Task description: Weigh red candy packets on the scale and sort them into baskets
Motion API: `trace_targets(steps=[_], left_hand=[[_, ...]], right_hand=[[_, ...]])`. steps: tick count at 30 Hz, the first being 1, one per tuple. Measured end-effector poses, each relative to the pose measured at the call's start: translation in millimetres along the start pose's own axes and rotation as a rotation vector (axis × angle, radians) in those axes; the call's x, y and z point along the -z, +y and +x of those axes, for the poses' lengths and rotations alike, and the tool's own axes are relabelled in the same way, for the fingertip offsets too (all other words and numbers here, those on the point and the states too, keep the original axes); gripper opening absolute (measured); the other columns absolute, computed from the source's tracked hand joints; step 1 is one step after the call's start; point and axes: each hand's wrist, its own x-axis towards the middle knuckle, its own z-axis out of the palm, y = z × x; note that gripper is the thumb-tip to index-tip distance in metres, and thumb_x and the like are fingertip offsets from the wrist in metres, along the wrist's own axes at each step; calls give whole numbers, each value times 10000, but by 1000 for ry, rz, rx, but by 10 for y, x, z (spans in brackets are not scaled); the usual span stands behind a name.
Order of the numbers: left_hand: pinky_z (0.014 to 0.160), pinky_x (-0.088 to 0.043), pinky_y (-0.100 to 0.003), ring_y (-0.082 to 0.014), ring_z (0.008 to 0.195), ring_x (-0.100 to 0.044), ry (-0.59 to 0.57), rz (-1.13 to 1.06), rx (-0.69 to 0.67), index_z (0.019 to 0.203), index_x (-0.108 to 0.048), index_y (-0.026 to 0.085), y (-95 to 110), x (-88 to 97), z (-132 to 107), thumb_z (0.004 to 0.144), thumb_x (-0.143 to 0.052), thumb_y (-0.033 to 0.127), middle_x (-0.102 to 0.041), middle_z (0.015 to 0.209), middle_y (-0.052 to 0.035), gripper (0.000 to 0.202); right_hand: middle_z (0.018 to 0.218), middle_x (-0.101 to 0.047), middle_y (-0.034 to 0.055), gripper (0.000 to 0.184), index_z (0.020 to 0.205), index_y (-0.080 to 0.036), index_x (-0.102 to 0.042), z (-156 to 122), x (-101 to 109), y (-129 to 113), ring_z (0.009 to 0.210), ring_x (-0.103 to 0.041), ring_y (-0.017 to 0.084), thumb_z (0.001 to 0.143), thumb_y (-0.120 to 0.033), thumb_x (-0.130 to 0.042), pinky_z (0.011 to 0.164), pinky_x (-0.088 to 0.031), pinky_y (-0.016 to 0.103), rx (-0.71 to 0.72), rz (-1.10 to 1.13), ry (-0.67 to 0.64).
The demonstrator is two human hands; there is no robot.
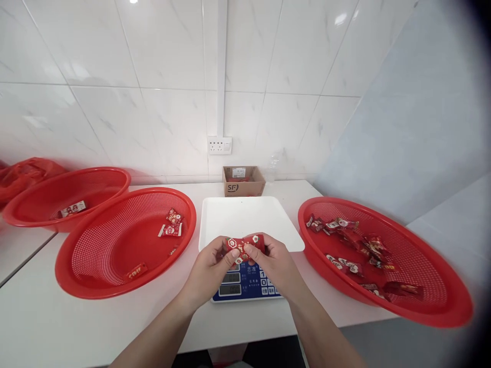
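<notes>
Between my left hand (211, 267) and my right hand (275, 263) is a small red packet (243, 246) printed with white flowers. Both hands are closed on its ends, thumbs pressed on its front; what is inside the packet does not show. They hold it over the front of a digital scale (245, 214), whose white pan is behind and whose blue keypad panel is partly covered by my hands. To the right, a red plastic basket (441, 306) holds several wrapped snacks (351, 237). The red basket (88, 245) on the left has a few wrapped pieces (171, 229) in it.
A cardboard box (244, 189) stands behind the scale, near the wall socket (220, 145). Farther left is another red basket (30, 221) with a wrapped snack (73, 208), beside a red plastic bag (32, 171). All rest on the white table (153, 322) against the tiled wall.
</notes>
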Motion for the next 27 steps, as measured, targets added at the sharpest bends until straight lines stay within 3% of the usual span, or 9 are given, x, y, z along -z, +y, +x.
trace_targets(steps=[10,16,18,20,23,25,27], left_hand=[[700,-437,-259,-127,758,-519,-26,-32,-12,864,-561,156,-1,1,-41,775,-606,377,-577,804,-11,242],[668,-451,-250,-131,722,-546,39,45,-66,825,-567,156,-50,71,-101,773,-598,386,-597,754,-11,238],[684,-468,-261,-150,748,-579,153,164,-87,877,-579,161,-12,229,-137,773,-584,410,-637,803,-34,270],[702,-482,-274,-172,785,-607,341,347,-84,944,-581,174,50,474,-173,766,-569,443,-664,864,-50,323],[714,-494,-311,-214,834,-622,629,768,40,953,-594,189,94,905,-208,737,-566,451,-665,912,-59,341],[713,-494,-355,-258,921,-607,577,1025,125,1038,-581,221,17,1148,-224,778,-503,450,-643,1041,-69,355],[704,-499,-360,-286,970,-596,506,1087,50,1150,-543,232,-165,1311,-257,776,-500,464,-623,1119,-81,442]], right_hand=[[745,-621,-1,209,831,-196,-605,-53,-68,46,667,-544,134,780,-396,-581,617,-440,265,53,-67,19],[888,-644,20,229,943,-216,-602,-134,-101,22,806,-579,151,819,-400,-544,726,-464,283,72,-40,-96],[942,-640,26,258,1018,-231,-588,-172,-49,14,846,-583,154,835,-401,-523,747,-469,288,83,-87,-107],[963,-638,33,288,1066,-241,-576,-208,70,23,831,-586,155,839,-406,-513,730,-478,292,76,-185,-57],[1014,-640,53,315,1086,-238,-576,-243,389,69,856,-593,170,840,-418,-497,742,-487,317,63,-320,61],[1059,-638,67,324,1083,-230,-579,-250,677,109,911,-594,193,839,-423,-487,772,-486,344,51,-417,160],[1112,-625,73,325,1086,-223,-577,-229,1000,153,971,-582,212,842,-412,-476,818,-473,366,30,-562,262]])
